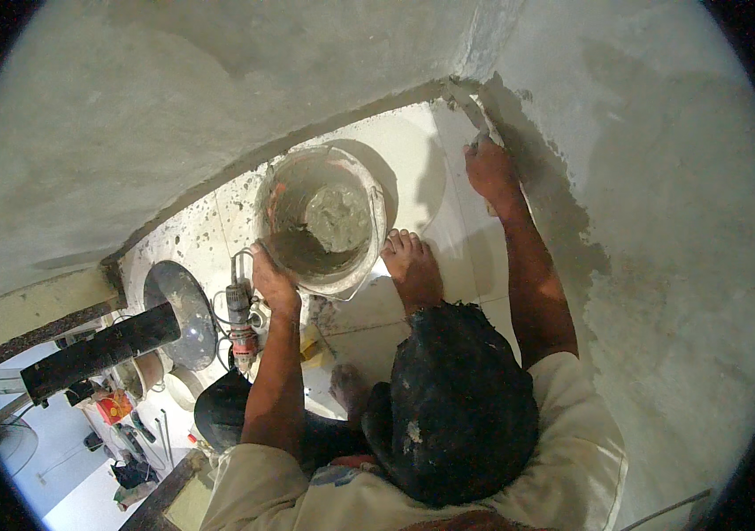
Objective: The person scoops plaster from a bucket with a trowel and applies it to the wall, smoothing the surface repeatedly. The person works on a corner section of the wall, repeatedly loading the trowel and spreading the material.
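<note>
My right hand [492,173] is closed round the handle of a trowel [468,108]. Its narrow blade reaches into the corner where the two grey walls meet the floor. Dark wet mortar [532,146] covers the foot of the right wall, beside my forearm. At the near left side of a round, mortar-smeared bucket [379,208], my left hand [273,281] grips the rim; some of its fingers are hidden. Grey wet mortar [337,219] lies in the bottom of the bucket, which stands upright on the pale tiles.
A corded power drill [240,319] lies left of my left forearm. Beside it stands a round black base [184,292] with a thick black post [99,352]. My bare foot [413,265] is right of the bucket. Mortar spatters dot the tiles along the left wall.
</note>
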### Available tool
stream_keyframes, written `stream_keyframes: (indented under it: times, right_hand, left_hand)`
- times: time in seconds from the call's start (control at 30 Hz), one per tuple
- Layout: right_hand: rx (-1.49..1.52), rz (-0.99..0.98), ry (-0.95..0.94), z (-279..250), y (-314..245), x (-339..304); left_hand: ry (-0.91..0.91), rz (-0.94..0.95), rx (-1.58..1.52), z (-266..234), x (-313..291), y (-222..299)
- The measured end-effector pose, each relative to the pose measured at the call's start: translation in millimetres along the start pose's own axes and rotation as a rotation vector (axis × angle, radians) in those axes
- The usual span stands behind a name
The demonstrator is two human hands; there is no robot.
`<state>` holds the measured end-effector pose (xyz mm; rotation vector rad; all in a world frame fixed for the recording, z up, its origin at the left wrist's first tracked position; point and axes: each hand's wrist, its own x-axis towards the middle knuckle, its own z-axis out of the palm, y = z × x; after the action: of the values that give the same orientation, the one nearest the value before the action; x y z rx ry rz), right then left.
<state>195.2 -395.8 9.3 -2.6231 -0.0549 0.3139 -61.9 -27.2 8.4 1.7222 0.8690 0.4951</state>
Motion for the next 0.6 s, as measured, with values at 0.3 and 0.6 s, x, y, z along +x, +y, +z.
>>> stream_keyframes:
  times: [0.3, 0.6]
  right_hand:
    - [-0.041, -0.002, 0.03, -25.6, -16.8, -12.6]
    - [0.047, -0.054, 0.069, -3.8, -9.5, -16.8]
  left_hand:
    - [-0.006, -0.05, -0.051, 1.5, -3.1, 11.5]
    - [-0.039, -0.093, -0.161, 9.2, -8.4, 25.4]
